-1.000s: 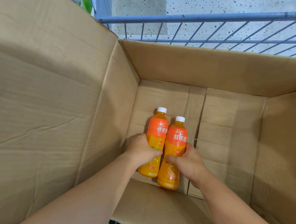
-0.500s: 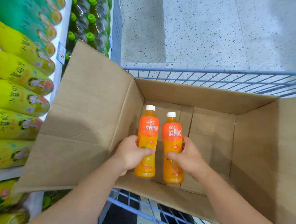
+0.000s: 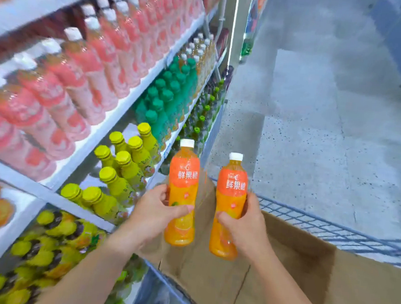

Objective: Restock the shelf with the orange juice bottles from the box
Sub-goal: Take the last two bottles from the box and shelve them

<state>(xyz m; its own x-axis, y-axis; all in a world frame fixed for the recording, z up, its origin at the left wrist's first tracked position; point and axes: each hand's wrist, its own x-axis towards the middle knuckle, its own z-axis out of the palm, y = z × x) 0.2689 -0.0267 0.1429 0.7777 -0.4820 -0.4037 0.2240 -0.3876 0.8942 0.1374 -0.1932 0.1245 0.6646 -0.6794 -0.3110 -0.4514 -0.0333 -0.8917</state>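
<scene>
Fingers [image 3: 161, 193] of the left hand [image 3: 153, 216] are clasping one orange juice bottle [image 3: 184, 174] low on its body; the right hand [image 3: 244, 223] is clasping a second bottle [image 3: 233, 178] likewise. Both are hanging upright above the box's [image 3: 292, 277] left flap. The shelf [image 3: 96, 130], left of the box, is looking full: forcing bottles in could topple neighbours.

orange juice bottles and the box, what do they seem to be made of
Orange juice bottles: probably clear glossy plastic, since juice shows through below the printed orange label; white caps look plastic too. Box: brown matte cardboard, with visible fold creases.
</scene>
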